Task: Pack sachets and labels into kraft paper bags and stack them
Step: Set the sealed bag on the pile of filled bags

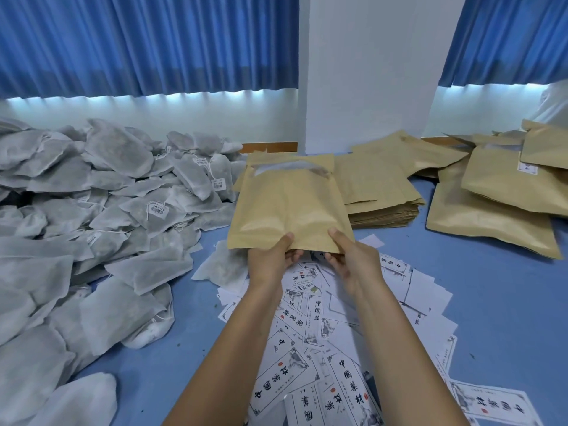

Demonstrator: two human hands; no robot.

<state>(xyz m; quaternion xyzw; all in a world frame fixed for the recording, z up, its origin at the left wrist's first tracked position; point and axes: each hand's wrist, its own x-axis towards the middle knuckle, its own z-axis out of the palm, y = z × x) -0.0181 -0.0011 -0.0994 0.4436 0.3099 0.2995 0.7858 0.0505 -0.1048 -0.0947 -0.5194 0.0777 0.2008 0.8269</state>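
Observation:
I hold a kraft paper bag (285, 201) up over the blue table, its clear window strip at the far end. My left hand (270, 261) pinches its near edge on the left, thumb on top. My right hand (353, 259) pinches the same edge on the right. A large heap of grey-white sachets (101, 204) with string tags fills the left side. Loose printed labels (310, 330) lie scattered below my forearms. What the bag contains is hidden.
A flat stack of empty kraft bags (381, 186) lies just behind the held bag. Filled kraft bags (504, 204) are piled at the right. A white pillar (368, 72) and blue curtains (147, 41) stand behind. A white sleeve (553, 103) shows at the far right.

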